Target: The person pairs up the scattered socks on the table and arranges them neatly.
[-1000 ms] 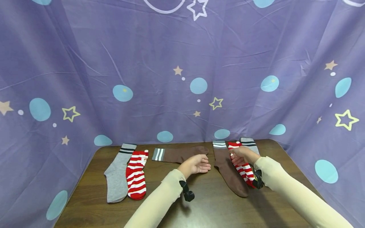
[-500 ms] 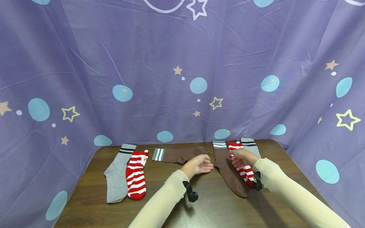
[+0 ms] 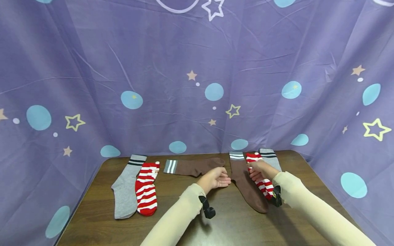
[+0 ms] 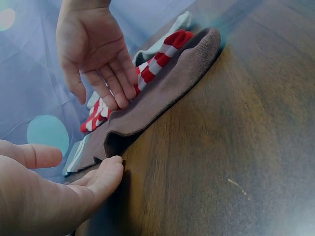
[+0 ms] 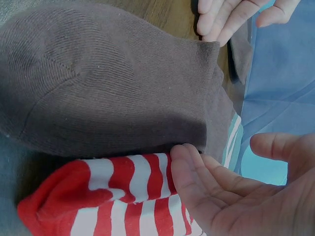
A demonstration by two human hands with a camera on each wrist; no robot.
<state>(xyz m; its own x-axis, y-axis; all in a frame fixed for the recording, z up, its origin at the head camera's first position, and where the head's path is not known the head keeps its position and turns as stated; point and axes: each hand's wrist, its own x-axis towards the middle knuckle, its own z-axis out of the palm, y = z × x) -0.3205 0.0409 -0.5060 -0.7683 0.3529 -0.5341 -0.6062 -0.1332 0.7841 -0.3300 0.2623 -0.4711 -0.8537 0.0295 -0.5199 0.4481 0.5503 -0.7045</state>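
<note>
A brown sock (image 3: 249,191) with a grey striped cuff lies lengthwise on the table, between my two hands. My left hand (image 3: 215,178), fingers extended, has its fingertips right at the sock's left edge; in the left wrist view its thumb stands apart from the fingers. On the other side, my right hand (image 3: 261,169) reaches over a red-and-white striped sock (image 5: 133,182). In the right wrist view its fingertips meet the brown sock's edge, thumb raised away. Neither hand grips anything. A grey sock (image 3: 270,155) lies partly hidden behind the right hand.
A second brown sock (image 3: 197,166) lies crosswise behind the left hand. At the left of the wooden table (image 3: 101,229) are another grey sock (image 3: 126,193) and another striped sock (image 3: 147,191), side by side. A purple patterned curtain (image 3: 172,85) hangs behind the table.
My left hand has shifted slightly right, up to the brown sock's edge. The right hand has barely moved, and the socks lie as before.
</note>
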